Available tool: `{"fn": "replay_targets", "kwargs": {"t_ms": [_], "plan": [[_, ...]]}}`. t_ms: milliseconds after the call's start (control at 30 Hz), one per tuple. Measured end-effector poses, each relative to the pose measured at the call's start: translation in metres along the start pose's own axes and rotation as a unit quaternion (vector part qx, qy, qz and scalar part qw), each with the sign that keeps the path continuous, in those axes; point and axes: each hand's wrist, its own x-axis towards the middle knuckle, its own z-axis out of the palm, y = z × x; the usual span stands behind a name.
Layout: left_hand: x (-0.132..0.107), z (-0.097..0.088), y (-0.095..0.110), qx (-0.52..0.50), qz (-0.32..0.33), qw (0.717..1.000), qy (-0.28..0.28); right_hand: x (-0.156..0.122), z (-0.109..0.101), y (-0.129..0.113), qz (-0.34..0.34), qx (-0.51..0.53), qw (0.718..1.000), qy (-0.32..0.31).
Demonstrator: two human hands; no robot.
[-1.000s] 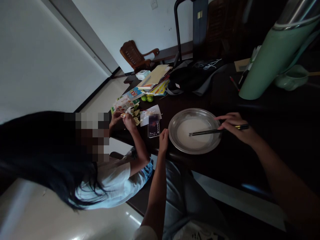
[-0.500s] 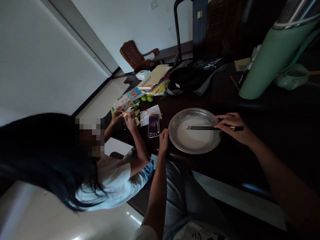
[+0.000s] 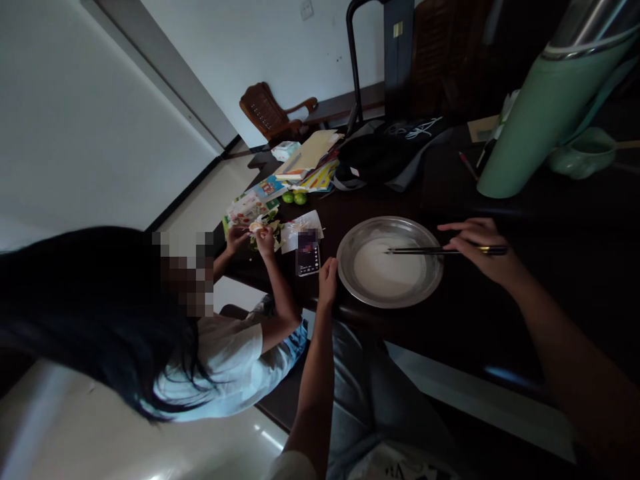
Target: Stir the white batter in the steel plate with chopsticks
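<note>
A round metal plate (image 3: 350, 280) with white liquid in it sits on the dark table (image 3: 500, 320). My right hand (image 3: 483, 250) grips a pair of black chopsticks (image 3: 430, 251), whose tips reach over the white liquid. My left hand (image 3: 327, 281) rests against the plate's left rim, fingers curled on the table edge. A phone (image 3: 307, 257) lies just left of that hand.
A person with long dark hair (image 3: 100, 313) sits at my left, both hands on small items (image 3: 263, 230) on the table. Books (image 3: 310, 160), two limes (image 3: 295, 197), a dark bag (image 3: 385, 157), a tall green flask (image 3: 545, 113) and a green bowl (image 3: 580, 157) stand further back.
My right hand has swept the chopsticks across the plate, tips moving up and then right, and drawn back slightly. My left hand has stayed at the rim. The other person's hands shifted a little.
</note>
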Motion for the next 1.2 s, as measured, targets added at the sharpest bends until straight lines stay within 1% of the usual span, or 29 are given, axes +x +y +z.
{"fn": "replay_targets", "kwargs": {"t_ms": [67,167,233,267,367,467,533,600,667,733,800,833,867,933,1000,1033,1133,1200], "plan": [[0.0,0.0,0.0,0.001,0.002,1.0,0.002,0.0,-0.005,0.0,0.011,0.023,1.0,0.01],[-0.001,0.0,0.0,0.006,-0.001,1.0,0.006,-0.001,-0.002,-0.005,0.009,0.043,0.998,-0.039],[-0.001,0.0,0.001,0.005,-0.002,1.0,0.007,-0.001,0.002,-0.009,-0.003,0.026,0.998,-0.064],[0.0,0.0,0.001,0.004,-0.001,1.0,0.005,-0.001,0.003,-0.011,-0.007,0.013,0.998,-0.066],[0.0,0.0,0.0,-0.003,0.011,1.0,-0.008,0.0,-0.002,-0.01,0.003,-0.004,0.999,-0.035],[0.0,-0.001,-0.002,-0.003,0.021,1.0,-0.011,-0.002,-0.007,-0.006,0.009,0.03,0.999,-0.015],[0.0,-0.001,-0.002,-0.002,0.017,1.0,-0.01,-0.003,-0.003,-0.005,-0.001,0.043,0.999,-0.033],[-0.001,-0.001,-0.001,-0.003,0.015,1.0,-0.006,-0.003,0.003,-0.005,-0.014,0.027,0.998,-0.059],[-0.002,0.0,0.0,-0.002,0.016,1.0,-0.003,-0.003,0.006,-0.004,-0.022,0.002,0.998,-0.062],[-0.002,0.0,0.001,0.001,0.015,1.0,-0.003,-0.001,0.003,-0.001,-0.017,-0.008,0.999,-0.026],[-0.001,0.0,0.001,0.005,0.01,1.0,-0.006,0.0,-0.002,0.002,-0.001,0.006,1.0,0.012],[-0.001,0.0,0.001,0.007,0.008,1.0,-0.006,0.0,-0.004,0.003,0.007,0.019,1.0,0.018],[0.0,0.0,0.001,0.007,0.007,1.0,-0.003,0.0,-0.004,0.003,0.013,0.031,0.999,0.012],[0.0,-0.001,0.0,0.007,0.007,1.0,0.001,-0.001,-0.001,0.001,0.012,0.043,0.999,-0.023],[0.0,-0.001,0.0,0.005,0.009,1.0,0.003,-0.001,0.003,-0.002,0.002,0.032,0.998,-0.055],[0.0,-0.001,-0.001,0.004,0.008,1.0,0.003,-0.001,0.004,-0.003,-0.003,0.022,0.998,-0.06],[-0.001,0.0,0.0,0.001,0.003,1.0,0.008,-0.001,-0.002,-0.003,0.0,0.005,0.999,-0.032],[-0.002,0.0,0.0,-0.001,0.002,1.0,0.008,-0.002,-0.009,-0.003,0.013,0.015,1.0,-0.016]]}}
